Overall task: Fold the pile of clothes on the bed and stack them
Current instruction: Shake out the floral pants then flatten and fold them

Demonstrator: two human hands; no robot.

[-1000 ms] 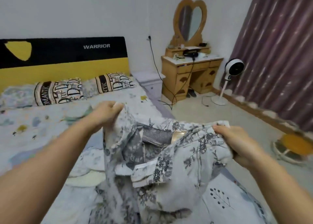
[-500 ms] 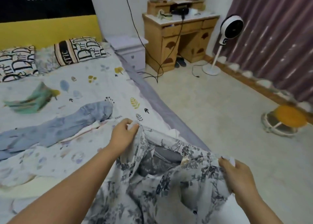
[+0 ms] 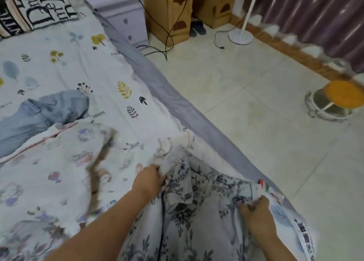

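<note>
A white garment with a grey-blue flower print (image 3: pixel 199 205) lies low over the near right corner of the bed (image 3: pixel 122 67). My left hand (image 3: pixel 147 180) grips its upper left edge. My right hand (image 3: pixel 256 213) pinches its upper right edge near the bed's side. Left of it lies a white cartoon-print cloth (image 3: pixel 59 162) with a brown streak, and behind that a light blue denim piece (image 3: pixel 45 113).
A lettered black-and-white pillow (image 3: pixel 39 6) sits at the head of the bed. Off the bed's right side are a pale nightstand (image 3: pixel 126 18), a wooden dresser (image 3: pixel 177 10) with trailing cables, a fan stand (image 3: pixel 241 36), a curtain (image 3: pixel 315 14) and a round orange-topped object (image 3: pixel 334 101) on the tiled floor.
Both hands have come down with the flower-print garment from chest height to the bed's surface. The view has tilted downward, so the headboard and mirror have left the frame.
</note>
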